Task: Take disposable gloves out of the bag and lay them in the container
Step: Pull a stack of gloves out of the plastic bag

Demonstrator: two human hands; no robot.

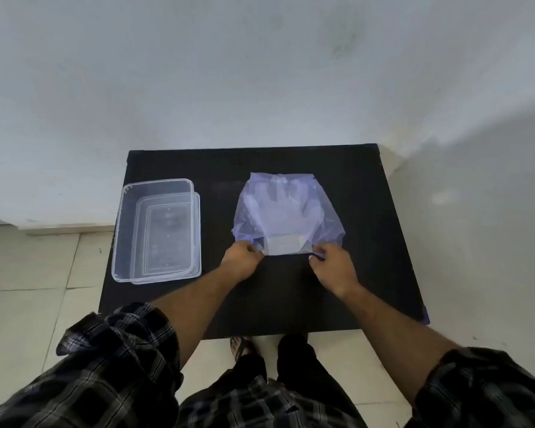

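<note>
A thin bluish plastic bag point(328, 220) lies flat on the black table point(291, 301), right of centre. Clear disposable gloves point(280, 211) show through it, fingers pointing away from me. My left hand point(241, 260) pinches the bag's near edge at its left corner. At the right corner of that same edge, my right hand point(332, 268) pinches it too. A clear rectangular plastic container point(121, 242) stands on the table's left side, and nothing but its see-through bottom shows inside.
The container seems to rest on a clear lid point(197, 236) that sticks out along its right side. A pale wall rises right behind the table. Tiled floor point(28, 273) lies to the left and right, and my sandalled foot point(240, 347) is under the near edge.
</note>
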